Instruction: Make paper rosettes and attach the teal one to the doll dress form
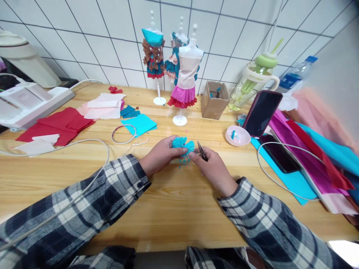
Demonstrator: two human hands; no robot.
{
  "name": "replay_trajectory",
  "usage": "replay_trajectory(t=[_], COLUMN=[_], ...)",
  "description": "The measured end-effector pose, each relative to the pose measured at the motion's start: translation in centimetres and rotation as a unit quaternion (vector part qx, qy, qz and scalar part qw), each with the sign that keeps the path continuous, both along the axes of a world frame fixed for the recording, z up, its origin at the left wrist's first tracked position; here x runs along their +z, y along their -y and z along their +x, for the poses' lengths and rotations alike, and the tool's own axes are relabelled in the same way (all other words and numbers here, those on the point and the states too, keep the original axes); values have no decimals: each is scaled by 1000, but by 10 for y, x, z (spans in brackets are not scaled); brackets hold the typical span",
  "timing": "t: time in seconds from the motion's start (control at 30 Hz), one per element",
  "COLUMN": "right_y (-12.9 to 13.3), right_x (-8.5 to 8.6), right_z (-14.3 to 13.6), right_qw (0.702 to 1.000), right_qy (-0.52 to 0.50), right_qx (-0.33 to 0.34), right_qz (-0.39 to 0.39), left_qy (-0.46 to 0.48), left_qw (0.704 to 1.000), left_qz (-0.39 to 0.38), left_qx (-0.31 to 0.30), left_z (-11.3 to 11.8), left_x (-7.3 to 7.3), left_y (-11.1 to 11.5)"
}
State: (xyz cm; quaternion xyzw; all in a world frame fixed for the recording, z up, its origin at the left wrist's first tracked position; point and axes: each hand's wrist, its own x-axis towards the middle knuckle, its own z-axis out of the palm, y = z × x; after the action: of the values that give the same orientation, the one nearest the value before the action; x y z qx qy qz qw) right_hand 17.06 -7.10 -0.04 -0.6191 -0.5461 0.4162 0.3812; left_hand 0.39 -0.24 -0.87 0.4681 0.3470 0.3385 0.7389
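Note:
Pinched in my left hand (164, 153) is a bright blue crepe paper bow (187, 145), its two pleated ends fanned out. My right hand (214, 166) is closed round a small pair of dark-bladed scissors (201, 151), the tips pointing up and away from me. The right thumb and fingertips also reach the bow's right side. Small blue paper scraps (183, 161) lie on the table just under the bow. Beyond my hands stands a mini dress form (190, 63) in a pale top with a pink and red ruffled skirt.
Two more dressed forms, one with brown bows (153, 52), stand by the tiled wall. Folded blue paper (141, 124) and red paper (60, 125) lie left. A pink bowl (238, 136), propped phone (262, 112), cardboard box (214, 101) and bottle are right. A cable (108, 149) crosses my left arm.

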Motion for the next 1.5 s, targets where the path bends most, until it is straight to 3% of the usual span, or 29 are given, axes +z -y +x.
replay_trajectory(t=[0.17, 0.37, 0.6, 0.7, 1.0, 1.5], right_y=[-2, -3, -22, -28, -27, -23], right_x=[-3, -5, -21, -26, -24, -21], right_z=[0, 2, 15, 18, 11, 21], right_qw=[1000, 1000, 990, 985, 978, 957], right_qy=[7, 12, -21, -26, 19, 182], right_qx=[-1, 11, -100, -124, -140, -184], right_qz=[-16, -9, 102, 116, 156, 135], left_qy=[-16, 31, 47, 58, 107, 182], left_qw=[1000, 998, 995, 994, 987, 960], left_qz=[12, -51, -76, -85, -95, -102], left_qx=[-4, 36, 38, 44, 67, 188], left_z=[0, -3, -5, -6, -11, -35], left_x=[-3, 1, 0, 0, 4, 5], left_y=[-1, -2, -4, -5, -5, -8])
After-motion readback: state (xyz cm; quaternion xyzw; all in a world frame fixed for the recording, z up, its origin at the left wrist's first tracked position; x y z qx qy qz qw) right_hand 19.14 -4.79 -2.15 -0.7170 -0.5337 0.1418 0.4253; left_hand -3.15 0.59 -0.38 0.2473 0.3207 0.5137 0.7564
